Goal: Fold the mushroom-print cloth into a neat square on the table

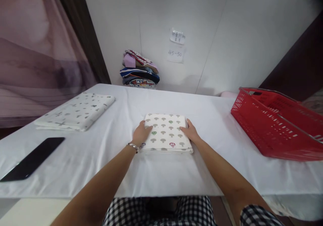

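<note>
The bench lay under a white sheet, with a red basket at its right edge. A folded cloth and a dark phone sat to my left, a clothes pile by the wall. My left hand and right hand lay flat and unclenched on the mushroom-print towel at the centre, one on each side edge, likely pressing its fold flat.

Folded star-print cloth far left; black phone near edge; red basket right; clothes pile behind.
</note>
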A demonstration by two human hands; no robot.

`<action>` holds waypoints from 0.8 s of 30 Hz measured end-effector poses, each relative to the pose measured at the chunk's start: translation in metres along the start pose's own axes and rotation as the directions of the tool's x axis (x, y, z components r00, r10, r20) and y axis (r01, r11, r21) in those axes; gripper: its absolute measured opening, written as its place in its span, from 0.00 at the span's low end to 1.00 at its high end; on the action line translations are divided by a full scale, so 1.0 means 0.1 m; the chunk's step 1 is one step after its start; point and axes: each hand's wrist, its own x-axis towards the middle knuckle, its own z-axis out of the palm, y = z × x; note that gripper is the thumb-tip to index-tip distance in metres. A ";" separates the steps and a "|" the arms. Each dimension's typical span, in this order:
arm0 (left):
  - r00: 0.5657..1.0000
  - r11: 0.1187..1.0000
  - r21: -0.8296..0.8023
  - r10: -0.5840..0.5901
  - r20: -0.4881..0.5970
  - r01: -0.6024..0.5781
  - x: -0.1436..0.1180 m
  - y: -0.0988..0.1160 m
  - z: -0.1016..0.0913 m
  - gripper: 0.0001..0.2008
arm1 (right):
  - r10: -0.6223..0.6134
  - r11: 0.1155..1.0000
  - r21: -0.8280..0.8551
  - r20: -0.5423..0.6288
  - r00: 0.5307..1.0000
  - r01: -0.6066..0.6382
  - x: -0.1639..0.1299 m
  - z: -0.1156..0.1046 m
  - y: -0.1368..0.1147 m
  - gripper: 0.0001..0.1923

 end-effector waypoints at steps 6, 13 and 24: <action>0.942 0.931 0.247 0.308 -0.135 -0.269 -0.24 0.11 0.04 0.27 | -0.080 0.988 -0.142 -0.168 0.983 0.056 -0.08 -0.17 -0.02 0.19; 0.820 0.752 0.382 0.572 0.027 -0.538 -0.46 0.23 0.24 0.20 | -0.072 0.952 -0.303 -0.109 0.991 0.035 -0.18 -0.09 -0.11 0.13; 0.831 0.748 0.406 0.554 0.055 -0.526 -0.48 0.22 0.24 0.21 | -0.039 0.965 -0.262 -0.101 0.994 0.011 -0.25 -0.05 -0.14 0.12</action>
